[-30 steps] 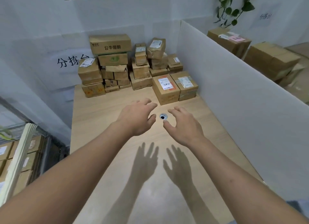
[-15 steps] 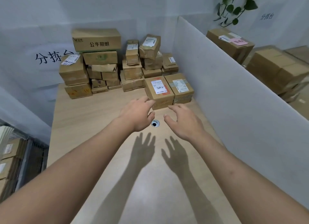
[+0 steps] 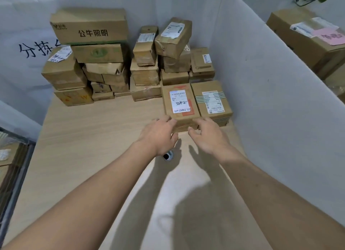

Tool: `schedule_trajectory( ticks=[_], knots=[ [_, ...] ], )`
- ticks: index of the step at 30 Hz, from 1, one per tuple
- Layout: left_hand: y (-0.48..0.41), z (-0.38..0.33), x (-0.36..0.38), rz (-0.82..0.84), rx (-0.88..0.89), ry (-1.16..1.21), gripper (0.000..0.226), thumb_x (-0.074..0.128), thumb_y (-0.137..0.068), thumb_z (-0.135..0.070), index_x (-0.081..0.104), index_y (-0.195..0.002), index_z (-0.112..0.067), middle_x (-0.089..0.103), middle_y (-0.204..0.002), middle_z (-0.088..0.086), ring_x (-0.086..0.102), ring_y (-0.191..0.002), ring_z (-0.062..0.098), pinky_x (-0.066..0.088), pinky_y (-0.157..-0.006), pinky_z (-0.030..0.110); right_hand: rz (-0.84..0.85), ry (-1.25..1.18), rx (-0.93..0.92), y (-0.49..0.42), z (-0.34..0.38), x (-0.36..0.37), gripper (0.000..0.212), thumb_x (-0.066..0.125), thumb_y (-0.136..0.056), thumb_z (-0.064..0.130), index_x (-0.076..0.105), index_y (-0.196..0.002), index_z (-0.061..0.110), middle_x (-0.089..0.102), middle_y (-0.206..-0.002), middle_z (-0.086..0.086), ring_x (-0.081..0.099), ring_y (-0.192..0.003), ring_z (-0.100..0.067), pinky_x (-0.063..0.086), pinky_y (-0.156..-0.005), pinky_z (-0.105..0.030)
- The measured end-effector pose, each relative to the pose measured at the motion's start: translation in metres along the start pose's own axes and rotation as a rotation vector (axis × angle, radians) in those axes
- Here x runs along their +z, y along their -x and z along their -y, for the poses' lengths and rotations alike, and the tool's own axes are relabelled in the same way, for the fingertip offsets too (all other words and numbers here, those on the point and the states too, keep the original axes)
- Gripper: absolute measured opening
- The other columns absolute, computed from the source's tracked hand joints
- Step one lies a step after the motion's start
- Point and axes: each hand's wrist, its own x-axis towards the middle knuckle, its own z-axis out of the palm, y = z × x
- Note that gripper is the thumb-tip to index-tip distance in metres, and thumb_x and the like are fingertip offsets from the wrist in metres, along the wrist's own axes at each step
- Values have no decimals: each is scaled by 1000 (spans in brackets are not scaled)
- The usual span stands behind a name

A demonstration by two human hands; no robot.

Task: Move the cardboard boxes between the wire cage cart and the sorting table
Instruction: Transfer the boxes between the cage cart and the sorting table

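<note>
Flat brown cardboard box with white label and orange tape sits on the light wooden sorting table, touching a green-striped cardboard box on its right. Left hand and right hand are at its near corners, fingers loosely spread, gripping nothing.

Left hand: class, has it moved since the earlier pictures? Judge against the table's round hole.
Yes. The left hand has gone forward past the round hole, and its fingers are now at the near edge of the labelled box.
</note>
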Motion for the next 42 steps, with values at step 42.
schedule_trajectory(
  ticks=[42],
  knots=[
    [-37,70,109,-85,-59,285,56,25,-100,-60,28,-155,-47,8,-169,-15,56,-124,38,45,-107,46,-68,-163,-324,-58,-25,126,51,41,-108,17,35,-158,7,22,-170,-9,17,-158,-23,34,-122,-46]
  ],
)
